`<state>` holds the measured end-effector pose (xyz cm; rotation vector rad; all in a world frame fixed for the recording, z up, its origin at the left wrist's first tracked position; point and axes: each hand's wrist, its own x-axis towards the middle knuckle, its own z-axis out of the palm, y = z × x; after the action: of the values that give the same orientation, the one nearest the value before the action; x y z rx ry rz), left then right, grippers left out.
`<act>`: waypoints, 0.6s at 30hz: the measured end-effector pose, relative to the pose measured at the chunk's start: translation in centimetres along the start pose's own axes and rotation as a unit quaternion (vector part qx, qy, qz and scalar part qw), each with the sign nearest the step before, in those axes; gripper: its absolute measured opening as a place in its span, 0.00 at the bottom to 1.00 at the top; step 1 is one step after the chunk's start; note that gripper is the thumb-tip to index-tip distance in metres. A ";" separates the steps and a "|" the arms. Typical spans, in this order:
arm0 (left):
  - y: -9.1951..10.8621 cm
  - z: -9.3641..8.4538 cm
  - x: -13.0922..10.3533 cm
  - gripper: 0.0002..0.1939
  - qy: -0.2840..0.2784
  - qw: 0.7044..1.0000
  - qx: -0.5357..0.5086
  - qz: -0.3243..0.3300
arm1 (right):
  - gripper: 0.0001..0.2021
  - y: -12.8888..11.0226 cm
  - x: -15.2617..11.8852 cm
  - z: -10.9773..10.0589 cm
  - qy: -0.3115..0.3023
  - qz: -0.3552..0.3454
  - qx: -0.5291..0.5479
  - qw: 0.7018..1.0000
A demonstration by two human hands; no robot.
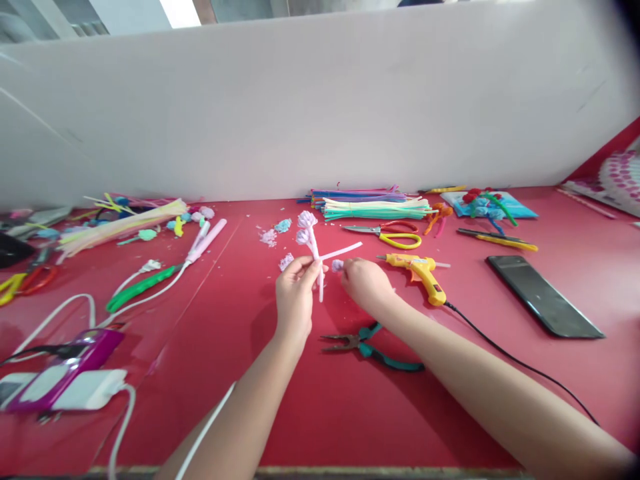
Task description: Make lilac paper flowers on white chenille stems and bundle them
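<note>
My left hand (294, 297) is closed in a pinch around the stem of a pale lilac pipe-cleaner flower (307, 220). The flower stands upright, two fluffy heads on top and a side strip pointing right. Just right of it, my right hand (369, 283) is closed, its fingertips on a small lilac bud (337, 265) low over the table. Green-handled pliers (357, 342) lie below my right wrist. Lilac fluff clippings (269, 238) and a blue fluff pile (283, 225) lie to the left of the flower.
On the red table (210, 400), a yellow glue gun (420, 272) trails a black cord. Yellow-handled scissors (400, 238), pipe-cleaner bundles (375, 208) and a phone (545, 297) surround the work. A hair straightener (206, 241), green-handled tool (143, 288) and purple power strip (85, 353) occupy the left.
</note>
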<state>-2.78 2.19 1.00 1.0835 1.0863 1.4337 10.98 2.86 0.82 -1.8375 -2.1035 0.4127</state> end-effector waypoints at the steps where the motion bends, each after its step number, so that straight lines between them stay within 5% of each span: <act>1: 0.0 -0.1 0.1 0.09 0.002 1.000 0.007 0.012 | 0.10 0.2 -0.3 -0.5 0.007 0.015 0.024 1.000; 6: -0.3 -0.1 0.3 0.08 -0.013 1.000 0.000 0.020 | 0.10 1.4 -2.8 -3.4 -0.070 0.002 0.212 0.975; 9: -0.5 0.5 -0.3 0.07 -0.056 0.998 0.005 0.000 | 0.10 1.5 -3.7 -4.2 -0.067 0.012 0.487 0.871; 11: -0.6 1.0 -1.0 0.07 -0.073 0.997 0.003 -0.021 | 0.10 1.3 -3.9 -4.1 -0.036 0.013 0.561 0.827; 18: -1.1 1.9 -2.5 0.10 -0.127 0.989 -0.004 -0.077 | 0.12 1.3 -3.8 -2.4 0.052 0.053 0.558 0.827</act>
<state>-0.45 -0.05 0.12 1.1168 0.9596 1.1426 13.65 -0.72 2.23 -1.1737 -1.1626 1.2095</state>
